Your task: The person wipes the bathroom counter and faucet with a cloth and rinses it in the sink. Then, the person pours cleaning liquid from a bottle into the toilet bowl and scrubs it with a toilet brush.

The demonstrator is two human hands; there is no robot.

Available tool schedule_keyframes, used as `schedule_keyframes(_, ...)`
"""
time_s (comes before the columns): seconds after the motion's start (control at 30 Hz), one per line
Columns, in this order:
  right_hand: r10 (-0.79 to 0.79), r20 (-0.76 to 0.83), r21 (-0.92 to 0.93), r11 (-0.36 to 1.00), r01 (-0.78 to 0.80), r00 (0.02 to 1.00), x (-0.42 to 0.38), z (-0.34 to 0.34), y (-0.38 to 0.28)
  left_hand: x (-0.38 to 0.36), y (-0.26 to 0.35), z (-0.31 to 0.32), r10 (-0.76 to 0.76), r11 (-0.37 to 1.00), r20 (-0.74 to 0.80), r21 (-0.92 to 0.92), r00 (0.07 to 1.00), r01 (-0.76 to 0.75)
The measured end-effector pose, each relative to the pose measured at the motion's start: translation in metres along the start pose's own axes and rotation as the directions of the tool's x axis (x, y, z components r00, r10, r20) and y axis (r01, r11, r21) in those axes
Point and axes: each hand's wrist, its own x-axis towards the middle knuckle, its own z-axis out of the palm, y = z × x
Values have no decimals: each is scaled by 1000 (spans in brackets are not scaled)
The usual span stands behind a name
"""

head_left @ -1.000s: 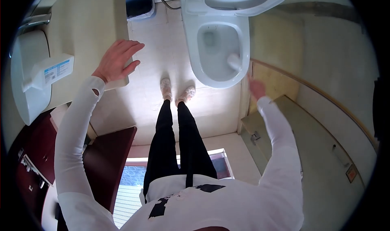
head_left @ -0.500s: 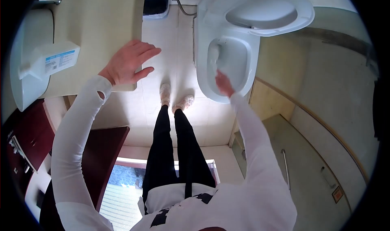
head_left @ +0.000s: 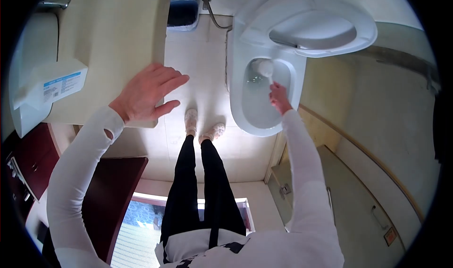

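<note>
My right hand (head_left: 280, 98) is closed around the handle of a white toilet brush (head_left: 264, 68). The brush head is inside the toilet bowl (head_left: 259, 122), near its back, beside the water. Behind the bowl, the seat and lid (head_left: 365, 30) stand raised. On the left, my left hand (head_left: 150, 92) rests at the edge of the beige countertop (head_left: 113, 37), fingers spread and holding nothing.
A white bottle with a blue-and-white label (head_left: 63, 85) lies by the basin (head_left: 35, 41) at the far left. A lined bin (head_left: 183, 13) stands at the back, near a hose (head_left: 213, 19). Dark red cabinet panels are at lower left, and a glass door is at lower right.
The brush and my right hand have moved right within the bowl, and the brush head now shows clearly. My left hand stays spread at the counter. The view has shifted slightly.
</note>
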Motion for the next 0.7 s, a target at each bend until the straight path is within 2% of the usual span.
schedule_keyframes(0.1, 33, 29, 159, 987, -37, 999, 25, 34, 38, -3, -3, 0, 16, 999, -17, 29, 1000, -16)
schedule_keyframes(0.17, 51, 23, 184, 981, -54, 998, -8, 29, 31, -3, -2, 0, 58, 997, -28, 46, 998, -56)
schedule_keyframes(0.27, 18, 6, 220, 975, -19, 1000, -59, 18, -3, -5, -1, 0, 31, 999, -30, 21, 999, -30)
schedule_keyframes(0.3, 2, 24, 292, 956, -9, 1000, -62, 14, -7, -5, 0, 1, 34, 999, -45, 13, 998, -34)
schedule_keyframes(0.33, -22, 50, 366, 931, 2, 999, -59, 15, -10, -4, -2, 0, 34, 999, -60, 16, 998, -33)
schedule_keyframes(0.37, 39, 51, 430, 901, -57, 998, -44, 23, -3, -4, -6, -1, 29, 999, -59, 36, 998, -27)
schedule_keyframes(0.4, 30, 64, 436, 898, -55, 998, -24, 36, 9, -4, -6, 1, 22, 1000, -49, 21, 999, -21)
schedule_keyframes(0.47, 144, 128, 701, 687, -193, 981, 5, 64, 35, -6, -8, 4, 7, 1000, -30, 5, 1000, -7)
schedule_keyframes(0.53, 185, 152, 715, 657, -237, 971, -3, 82, 36, -7, -5, 1, -4, 1000, -12, -7, 1000, 4)
schedule_keyframes(0.63, 54, 214, 542, 824, -165, 975, -55, 71, 10, -3, -2, -3, 4, 1000, 12, 9, 1000, -4)
schedule_keyframes(0.7, 49, 190, 542, 827, -146, 981, -65, 50, -15, -2, -2, -4, 10, 1000, 2, 14, 1000, -10)
